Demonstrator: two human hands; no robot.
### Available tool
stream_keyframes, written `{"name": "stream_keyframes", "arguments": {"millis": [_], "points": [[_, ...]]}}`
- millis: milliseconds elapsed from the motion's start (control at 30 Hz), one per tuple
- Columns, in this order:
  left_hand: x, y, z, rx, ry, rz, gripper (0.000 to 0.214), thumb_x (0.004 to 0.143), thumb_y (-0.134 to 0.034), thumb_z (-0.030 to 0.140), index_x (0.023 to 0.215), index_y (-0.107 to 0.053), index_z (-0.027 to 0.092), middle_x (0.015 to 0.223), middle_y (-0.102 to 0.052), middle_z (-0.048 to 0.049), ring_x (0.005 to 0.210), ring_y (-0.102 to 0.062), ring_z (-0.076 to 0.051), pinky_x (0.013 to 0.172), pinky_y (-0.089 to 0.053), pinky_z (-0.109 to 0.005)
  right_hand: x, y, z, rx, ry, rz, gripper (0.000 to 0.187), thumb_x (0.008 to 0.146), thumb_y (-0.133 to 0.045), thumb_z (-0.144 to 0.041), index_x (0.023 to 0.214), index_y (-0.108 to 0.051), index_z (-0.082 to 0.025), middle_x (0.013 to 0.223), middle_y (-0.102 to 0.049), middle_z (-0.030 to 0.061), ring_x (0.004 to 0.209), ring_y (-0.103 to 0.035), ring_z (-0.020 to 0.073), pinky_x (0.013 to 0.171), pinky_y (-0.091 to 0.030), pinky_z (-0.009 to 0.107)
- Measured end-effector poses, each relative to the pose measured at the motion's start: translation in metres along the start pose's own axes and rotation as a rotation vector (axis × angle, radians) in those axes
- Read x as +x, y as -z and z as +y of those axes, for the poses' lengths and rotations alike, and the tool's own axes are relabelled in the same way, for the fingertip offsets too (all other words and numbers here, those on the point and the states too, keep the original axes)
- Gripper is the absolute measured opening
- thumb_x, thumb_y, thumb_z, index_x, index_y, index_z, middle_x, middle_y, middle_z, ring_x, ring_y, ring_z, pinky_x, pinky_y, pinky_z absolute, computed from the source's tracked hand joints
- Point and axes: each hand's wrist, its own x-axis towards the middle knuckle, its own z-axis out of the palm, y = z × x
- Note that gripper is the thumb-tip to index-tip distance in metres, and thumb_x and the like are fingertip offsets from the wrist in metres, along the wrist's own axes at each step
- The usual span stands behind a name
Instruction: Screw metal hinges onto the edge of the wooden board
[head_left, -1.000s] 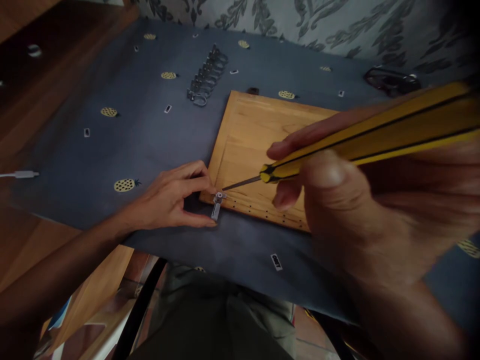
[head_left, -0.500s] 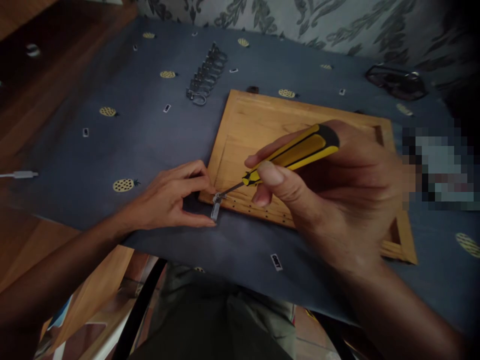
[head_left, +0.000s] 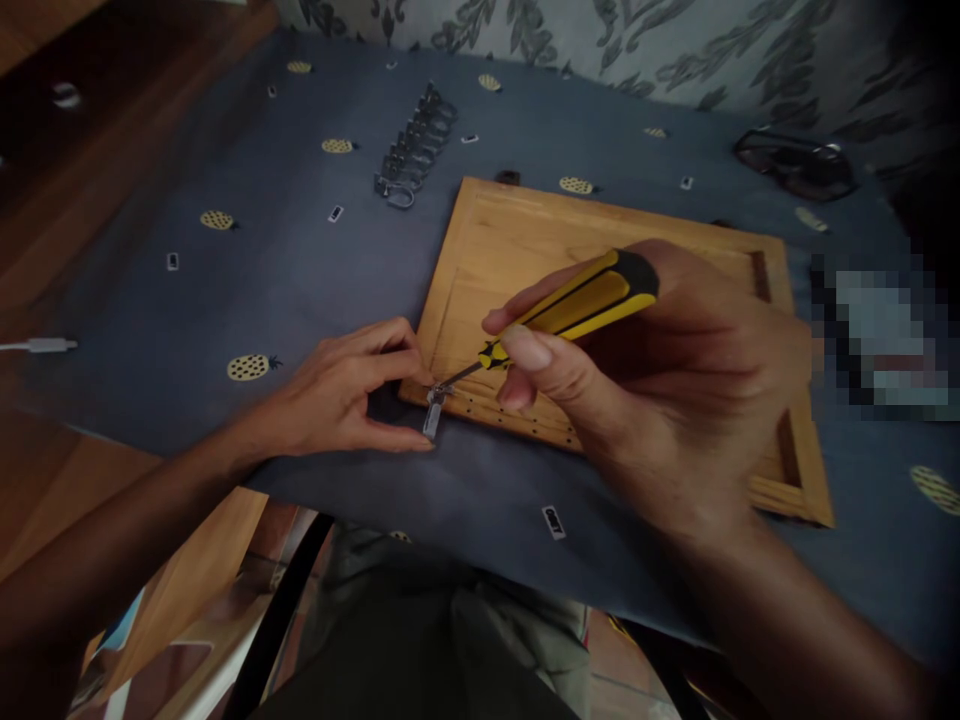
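Metal clip (head_left: 433,415): pinched in left grip (head_left: 352,390) at edge of wooden board (head_left: 536,215); right grip (head_left: 667,410) closed round screwdriver (head_left: 577,302). Risk: slanted tip (head_left: 448,384) could slip, jabbing left fingertips (head_left: 424,377).

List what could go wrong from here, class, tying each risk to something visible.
1. The yellow-and-black screwdriver, gripped by the right hand, could slip at the small silver metal fitting and jab the left hand, whose fingers are close to its tip.

2. The fitting might twist if the left hand's pinch loosens, since it juts past the rectangular light-brown wooden board's near edge.
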Motion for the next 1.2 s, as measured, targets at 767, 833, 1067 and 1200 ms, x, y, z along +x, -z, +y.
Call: {"name": "stream_keyframes", "arguments": {"millis": [767, 833, 1067, 1200], "points": [[0.003, 0.000, 0.001, -0.004, -0.013, 0.015, 0.037, 0.093, -0.079, 0.053, 0.109, -0.070, 0.021, 0.106, -0.062, -0.0039, 0.095, -0.063, -0.021, 0.077, -0.048, -0.032, 0.005, 0.000, -0.004, 0.019, -0.052, -0.117, 0.023, 0.079, -0.095, -0.037, 0.084, -0.074, -0.029, 0.078, -0.071, -0.0045, 0.054, -0.065, 0.0123, 0.050, -0.058, 0.028], [0.003, 0.000, 0.001, -0.011, -0.001, 0.006, 0.037, 0.093, -0.079, 0.054, 0.109, -0.070, 0.021, 0.106, -0.062, -0.0042, 0.096, -0.063, -0.021, 0.078, -0.049, -0.033, 0.006, -0.001, -0.002, 0.049, -0.056, -0.099, 0.028, 0.077, -0.097, -0.038, 0.082, -0.072, -0.027, 0.076, -0.070, -0.0047, 0.052, -0.066, 0.0126, 0.045, -0.055, 0.027], [0.002, 0.001, 0.001, -0.003, -0.003, -0.001, 0.037, 0.093, -0.079, 0.054, 0.110, -0.071, 0.022, 0.107, -0.063, -0.0049, 0.094, -0.063, -0.021, 0.079, -0.051, -0.034, 0.007, -0.003, 0.007, 0.121, -0.006, -0.090, 0.035, 0.072, -0.100, -0.037, 0.077, -0.068, -0.026, 0.073, -0.068, -0.0054, 0.047, -0.065, 0.0117, 0.041, -0.054, 0.025], [0.002, 0.000, 0.000, -0.002, -0.019, 0.006, 0.037, 0.092, -0.081, 0.051, 0.112, -0.072, 0.020, 0.106, -0.063, -0.0052, 0.096, -0.064, -0.022, 0.082, -0.052, -0.034, 0.005, -0.003, 0.003, 0.027, -0.039, -0.053, 0.032, 0.074, -0.098, -0.045, 0.080, -0.072, -0.027, 0.076, -0.071, -0.0038, 0.048, -0.064, 0.0122, 0.041, -0.054, 0.027]]}}
